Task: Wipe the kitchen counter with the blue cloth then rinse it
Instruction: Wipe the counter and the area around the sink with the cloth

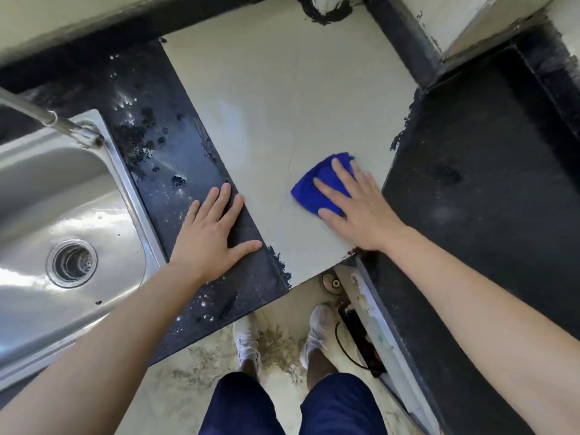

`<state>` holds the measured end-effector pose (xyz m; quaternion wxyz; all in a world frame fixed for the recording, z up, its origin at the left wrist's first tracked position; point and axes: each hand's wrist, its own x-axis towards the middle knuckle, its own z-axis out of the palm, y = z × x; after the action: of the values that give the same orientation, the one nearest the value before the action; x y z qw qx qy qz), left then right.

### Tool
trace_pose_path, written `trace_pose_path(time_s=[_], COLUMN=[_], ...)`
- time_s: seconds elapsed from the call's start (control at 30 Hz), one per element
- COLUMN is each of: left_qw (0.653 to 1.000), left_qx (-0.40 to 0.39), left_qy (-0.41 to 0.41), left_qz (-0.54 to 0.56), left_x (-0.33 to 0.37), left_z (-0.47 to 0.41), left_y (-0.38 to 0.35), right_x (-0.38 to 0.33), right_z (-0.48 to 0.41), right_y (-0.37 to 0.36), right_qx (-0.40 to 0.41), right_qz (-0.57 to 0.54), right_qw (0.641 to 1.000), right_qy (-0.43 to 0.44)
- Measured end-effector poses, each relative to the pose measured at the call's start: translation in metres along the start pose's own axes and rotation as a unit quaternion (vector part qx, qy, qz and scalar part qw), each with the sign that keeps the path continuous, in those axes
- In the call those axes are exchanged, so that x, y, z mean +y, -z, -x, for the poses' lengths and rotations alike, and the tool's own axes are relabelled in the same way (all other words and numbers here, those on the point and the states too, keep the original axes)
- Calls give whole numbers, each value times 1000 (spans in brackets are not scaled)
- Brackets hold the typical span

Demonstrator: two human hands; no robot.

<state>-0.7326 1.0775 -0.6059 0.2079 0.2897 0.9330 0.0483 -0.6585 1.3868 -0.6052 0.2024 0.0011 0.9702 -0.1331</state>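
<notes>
Right hand (pixel 361 211) lies flat on the blue cloth (pixel 317 189), fingers straight and spread, pressing down, not curled round it. The cloth is bunched into a wad on the pale counter slab (pixel 282 105), near the slab's right edge where it meets the dark right counter (pixel 486 183), and not far from the front edge. Part of the cloth sticks out left of and beyond the fingertips.

Left hand (pixel 210 233) is flat with fingers splayed, holding nothing, palm on the dark wet strip (pixel 163 146) and fingertips at the seam with the pale slab (thumb points toward the front corner). The strip shows water drops and dark blotches.

From the cloth, the pale surface runs left to the strip seam and away to the back wall (pixel 94 14). Paint along the seams is ragged.

The steel sink (pixel 37 189) sits left of the strip with its drain (pixel 71 262) visible and the faucet pipe (pixel 47 116) over its rim. White shoes (pixel 248 343) stand on the floor below the front edge
</notes>
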Motion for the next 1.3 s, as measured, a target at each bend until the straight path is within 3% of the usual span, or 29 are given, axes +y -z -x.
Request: trace_pose_path(time_s=[0.1, 0.23, 0.33, 0.43, 0.57, 0.7, 0.87, 1.13, 1.23, 1.3], left_qw=[1000, 999, 995, 981, 960, 953, 948, 946, 945, 945], left_qx=[2, 13, 78, 135, 134, 130, 151, 155, 154, 158], left_qy=[9, 16, 43, 141, 245, 267, 262, 260, 256, 252], left_qz=[-18, -49, -42, -3, 13, 53, 102, 119, 129, 136], left_x=[2, 2, 0, -23, -73, -101, -100, -106, -109, -111], left_z=[0, 0, 11, 32, 42, 14, 1, -1, -2, -4], left_y=[1, -2, -7, -12, -9, -2, -10, -13, -13, -14], right_x=[0, -52, -93, -102, -93, -96, -129, -218, -262, -284], right_z=[-83, -147, -130, -81, -43, -64, -153, -310, -342, -339], right_y=[35, 39, 14, -14, -28, -12, 25, 63, 58, 48], right_qx=[38, 65, 61, 42, 9, 8, 44, 56, 81, 93], right_qz=[-7, -35, -7, -13, 5, -3, -22, 26, -3, -4], right_qw=[995, 990, 998, 992, 988, 994, 999, 998, 996, 995], right_qy=[-93, -117, 6, 120, 151, 110, 20, 4, -42, -23])
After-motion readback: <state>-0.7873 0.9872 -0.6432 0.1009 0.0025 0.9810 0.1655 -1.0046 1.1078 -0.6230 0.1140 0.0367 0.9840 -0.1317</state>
